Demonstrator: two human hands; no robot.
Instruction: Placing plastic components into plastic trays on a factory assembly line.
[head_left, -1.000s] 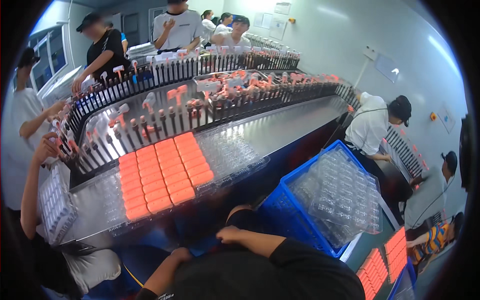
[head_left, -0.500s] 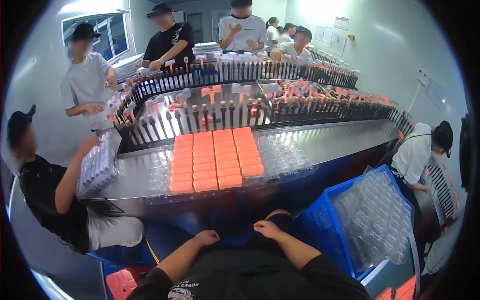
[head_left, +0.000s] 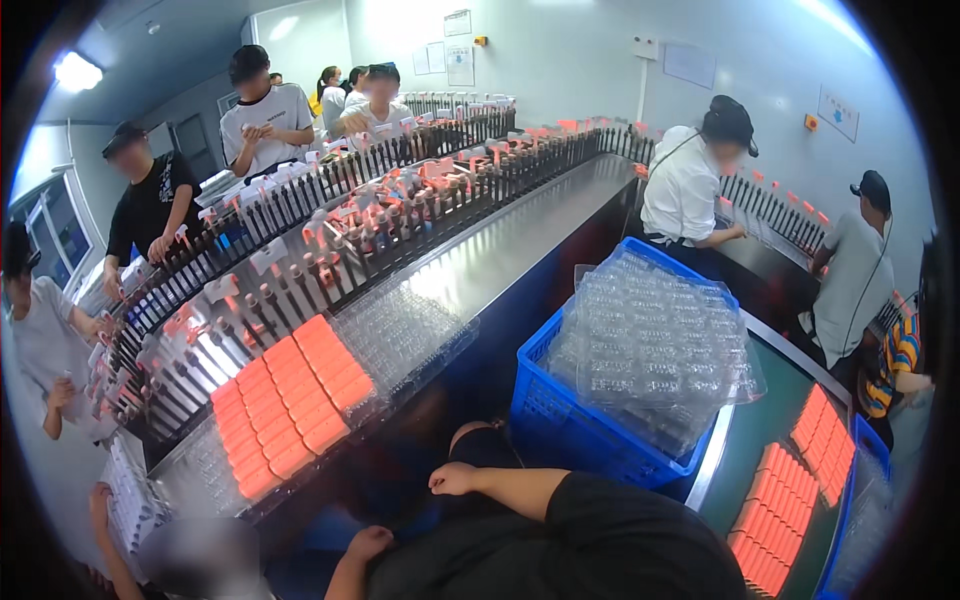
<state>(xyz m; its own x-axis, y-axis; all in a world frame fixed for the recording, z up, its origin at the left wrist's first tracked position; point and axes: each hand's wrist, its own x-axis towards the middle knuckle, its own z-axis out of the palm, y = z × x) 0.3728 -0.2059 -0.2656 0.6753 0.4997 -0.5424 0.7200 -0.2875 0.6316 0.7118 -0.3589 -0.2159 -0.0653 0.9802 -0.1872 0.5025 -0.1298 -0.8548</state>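
Note:
My right hand point(head_left: 455, 478) rests near my knee, its fingers curled in and nothing seen in them. Lower down by my lap, my left hand point(head_left: 371, 543) is loosely closed too, with nothing visible in it. Both are apart from the workbench. On the bench in front lie rows of orange plastic pieces point(head_left: 288, 405), set in a clear moulded tray. Beside them a clear plastic tray point(head_left: 405, 335) shows no orange pieces. To my right a blue crate point(head_left: 600, 436) is piled with clear blister trays point(head_left: 660, 335).
A metal bench point(head_left: 500, 245) carries a rail of black upright pegs point(head_left: 270, 310) with orange and white parts. Right of the crate, a green conveyor point(head_left: 765, 385) bears more orange pieces point(head_left: 775, 520). Several co-workers stand around; one person point(head_left: 200, 550) sits close at my left.
My view has swung to the right, so the crate sits more central and the green conveyor shows. Both hands stay low near my lap, still closed. The orange pieces stay on the bench.

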